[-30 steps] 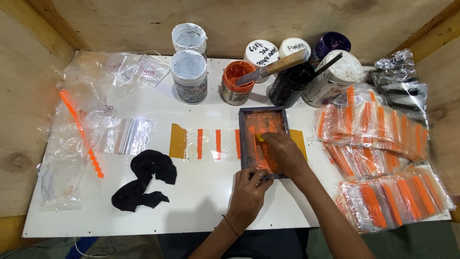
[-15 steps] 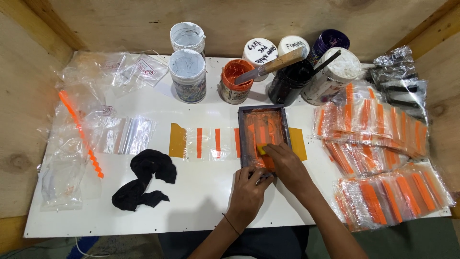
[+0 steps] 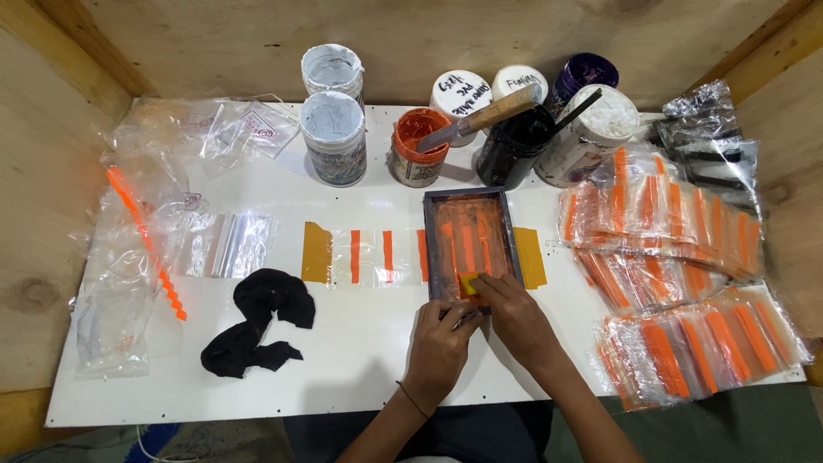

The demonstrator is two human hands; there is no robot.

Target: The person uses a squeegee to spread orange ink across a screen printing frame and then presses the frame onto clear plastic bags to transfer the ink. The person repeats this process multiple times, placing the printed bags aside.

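The right hand (image 3: 514, 313) has its fingers pressed together on a small yellow squeegee (image 3: 470, 285), holding it flat against the near end of the screen frame (image 3: 468, 244). The left hand (image 3: 441, 339) lies just beside it, fingers curled on the frame's near edge. The frame is a small dark rectangle, its mesh smeared orange with brighter orange bars showing through. It sits mid-worktop (image 3: 360, 360) over a clear strip (image 3: 369, 255) printed with orange bars, with mustard-yellow tape at each end. Beyond it stand paint pots, one holding orange paint (image 3: 418, 146). Printed clear bags (image 3: 677, 283) pile to the right; a black rag (image 3: 257, 321) lies to the left.
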